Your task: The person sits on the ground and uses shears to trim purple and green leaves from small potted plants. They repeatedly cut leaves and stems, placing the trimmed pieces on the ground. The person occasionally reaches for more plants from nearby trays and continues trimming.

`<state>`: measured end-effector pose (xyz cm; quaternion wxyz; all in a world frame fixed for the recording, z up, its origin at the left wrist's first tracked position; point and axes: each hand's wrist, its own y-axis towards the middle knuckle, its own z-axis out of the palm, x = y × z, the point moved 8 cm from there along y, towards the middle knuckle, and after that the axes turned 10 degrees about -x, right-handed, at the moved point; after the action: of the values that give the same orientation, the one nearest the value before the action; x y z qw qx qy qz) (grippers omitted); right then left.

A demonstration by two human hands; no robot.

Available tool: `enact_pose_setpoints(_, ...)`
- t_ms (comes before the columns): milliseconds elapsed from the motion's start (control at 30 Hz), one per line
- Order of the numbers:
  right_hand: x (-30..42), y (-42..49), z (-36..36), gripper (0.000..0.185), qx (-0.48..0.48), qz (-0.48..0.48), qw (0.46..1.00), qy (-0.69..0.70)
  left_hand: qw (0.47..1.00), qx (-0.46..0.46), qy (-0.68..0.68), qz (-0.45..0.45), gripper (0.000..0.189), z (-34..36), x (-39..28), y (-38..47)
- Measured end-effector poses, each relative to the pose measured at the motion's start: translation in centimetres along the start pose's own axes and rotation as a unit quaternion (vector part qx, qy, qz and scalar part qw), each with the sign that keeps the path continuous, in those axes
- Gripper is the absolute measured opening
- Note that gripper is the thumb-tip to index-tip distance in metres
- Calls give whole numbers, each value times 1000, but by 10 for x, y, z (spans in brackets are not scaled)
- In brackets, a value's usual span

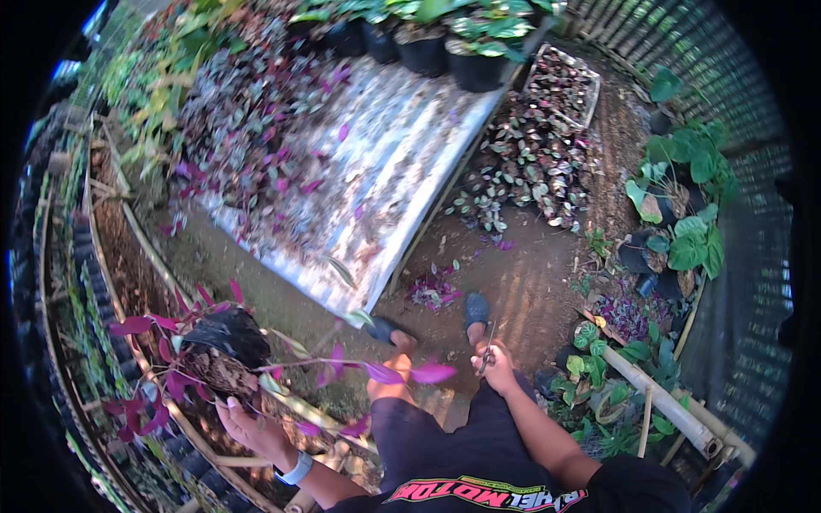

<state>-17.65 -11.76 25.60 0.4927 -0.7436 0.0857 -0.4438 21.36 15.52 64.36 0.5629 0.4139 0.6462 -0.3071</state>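
Note:
At the lower left, my left hand (253, 429) is at the soil end of a plant in a black plastic grow bag (228, 340). The bag is tilted, and its bare soil (218, 372) faces my fingers. Magenta leaves (173, 381) hang around it, and a long stem with pink-purple leaves (385, 373) stretches right across my legs. My palm and some fingers are partly hidden. In front of my right thigh, my right hand (497, 369) holds a small pair of scissors (489, 349), blades pointing away from me.
A corrugated metal sheet (359, 173) ahead bears purple-leaved plants (256, 122) and black pots (478, 69). More small plants (545, 154) crowd right of it. Plant cuttings (435, 288) lie near my feet. Bamboo rails (147, 240) flank my left, a bamboo pole (660, 401) my right.

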Motion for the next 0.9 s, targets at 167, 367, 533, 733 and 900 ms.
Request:
enact_pose_setpoints(167,-20,-26,-12,30,7,-3,999,52,987,157,-25,14,43,104,-16,-83)
enact_pose_setpoints(367,-45,-49,-38,21,-94,31,989,115,938,342,-62,0,33,203,26,-174)
enact_pose_setpoints(533,-40,-62,-51,21,-88,54,951,291,905,424,14,25,34,253,79,-228)
enact_pose_setpoints(733,-43,-72,-73,26,-61,-4,924,377,870,475,127,-38,63,283,135,-283)
enact_pose_setpoints(900,-117,-42,-129,43,-161,83,945,272,853,513,99,1,60,318,192,-321)
